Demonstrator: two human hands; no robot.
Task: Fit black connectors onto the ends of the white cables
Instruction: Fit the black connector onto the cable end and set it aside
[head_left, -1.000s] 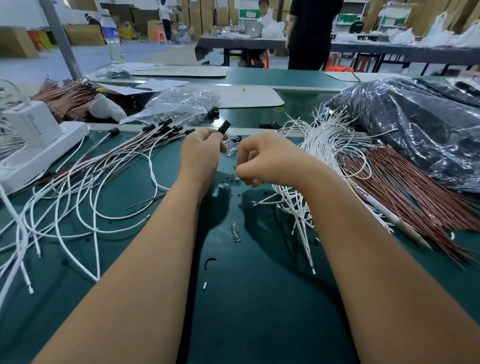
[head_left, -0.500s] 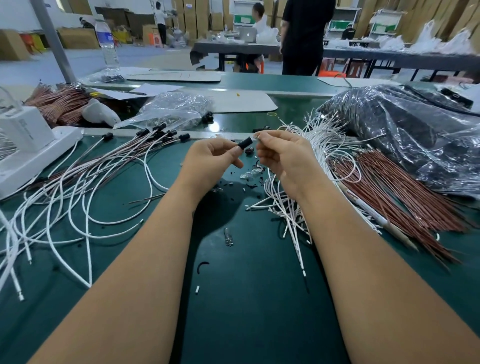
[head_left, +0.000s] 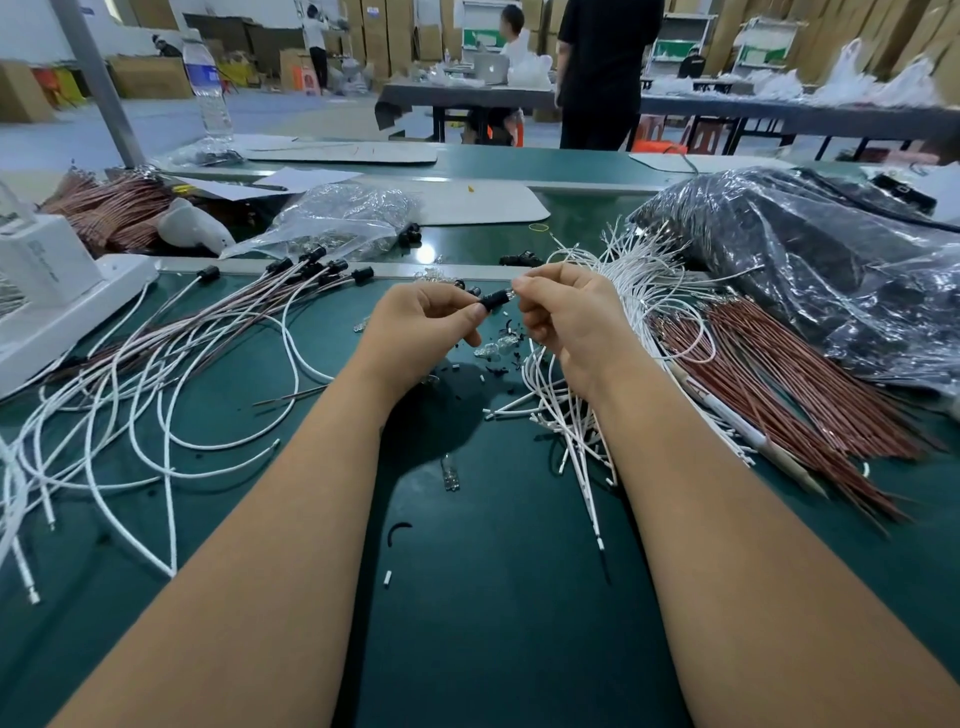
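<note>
Connector pinched between left hand and right hand, both grips grasping it, raised above bare green bench mid-gap.

Water bottle, black-filled plastic bag

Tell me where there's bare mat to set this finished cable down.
Most bare green mat lies between your forearms, with only a curved black scrap and small bits. Crowded: looped white cables on the left, the white cable bundle and brown wires on the right.
</note>
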